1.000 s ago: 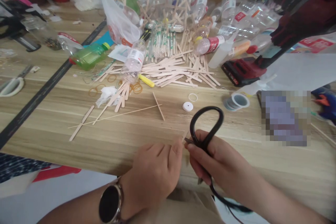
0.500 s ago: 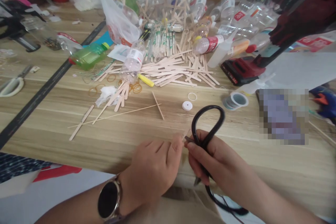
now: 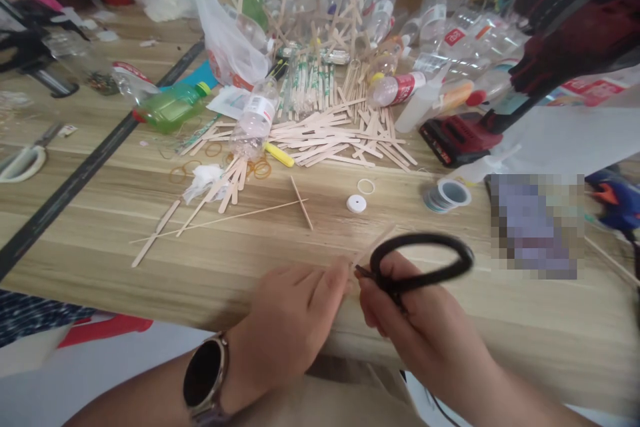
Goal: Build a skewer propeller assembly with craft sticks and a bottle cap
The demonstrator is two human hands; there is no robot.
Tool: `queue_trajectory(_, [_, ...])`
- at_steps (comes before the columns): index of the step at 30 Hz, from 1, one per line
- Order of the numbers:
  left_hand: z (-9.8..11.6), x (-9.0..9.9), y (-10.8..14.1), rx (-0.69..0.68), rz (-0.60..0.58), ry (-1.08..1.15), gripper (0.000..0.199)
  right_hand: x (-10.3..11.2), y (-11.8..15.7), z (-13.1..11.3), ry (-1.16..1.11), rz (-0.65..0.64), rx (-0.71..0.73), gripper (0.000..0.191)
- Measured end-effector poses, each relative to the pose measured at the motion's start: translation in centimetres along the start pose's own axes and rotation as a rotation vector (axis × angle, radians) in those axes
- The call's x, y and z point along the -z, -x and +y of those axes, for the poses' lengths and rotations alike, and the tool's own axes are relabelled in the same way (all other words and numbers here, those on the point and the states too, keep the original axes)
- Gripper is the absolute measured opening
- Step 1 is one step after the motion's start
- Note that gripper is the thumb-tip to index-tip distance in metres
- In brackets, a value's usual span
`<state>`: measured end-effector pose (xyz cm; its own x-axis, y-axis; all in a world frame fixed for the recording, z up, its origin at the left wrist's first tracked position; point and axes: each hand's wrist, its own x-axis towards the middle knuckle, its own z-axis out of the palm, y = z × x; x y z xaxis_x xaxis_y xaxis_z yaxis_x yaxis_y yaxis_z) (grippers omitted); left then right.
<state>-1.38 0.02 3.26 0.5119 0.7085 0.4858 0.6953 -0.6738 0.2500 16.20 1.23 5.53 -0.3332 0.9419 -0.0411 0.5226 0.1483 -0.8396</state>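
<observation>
My left hand (image 3: pixel 295 313), with a dark watch on its wrist, is closed in a pinch at the table's near edge. From its fingertips a pale wooden craft stick (image 3: pixel 376 243) slants up to the right, blurred by motion. My right hand (image 3: pixel 420 320) is wrapped round black-handled scissors (image 3: pixel 467 260) held side-on, one large loop sticking out above the fingers. The blade tip points left, close to the stick's lower end; whether it touches the stick I cannot tell. Most of the blades and the other loop are hidden by my fingers.
Beyond my hands lie a white disc (image 3: pixel 357 203), a ring (image 3: pixel 366 186) and a spool (image 3: pixel 447 195). A pile of craft sticks (image 3: pixel 325 137), a clear bottle (image 3: pixel 254 117) and a green bottle (image 3: pixel 170 107) are farther back. A red cordless tool (image 3: pixel 460 137) stands right; white-handled scissors (image 3: pixel 25 163) lie left.
My right hand has turned the scissors, so the upper loop has swung down to the right. More of the craft stick now shows beyond my left fingertips. My left hand has barely moved.
</observation>
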Motion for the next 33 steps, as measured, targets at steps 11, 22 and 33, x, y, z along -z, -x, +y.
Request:
queue_trajectory(11, [0.2, 0.5, -1.5, 0.957, -0.36, 1.873, 0.03, -0.2, 0.4, 1.0, 0.097, 0.072, 0.146, 0.027])
queue_trajectory(22, [0.3, 0.2, -1.1, 0.992, -0.216, 1.422, 0.045, 0.9, 1.3, 0.9, 0.096, 0.083, 0.042, 0.032])
queue_trajectory(33, [1.1, 0.4, -0.6, 0.76, -0.148, 0.764, 0.031, -0.3, 0.3, 0.6, 0.197, 0.084, 0.147, 0.02])
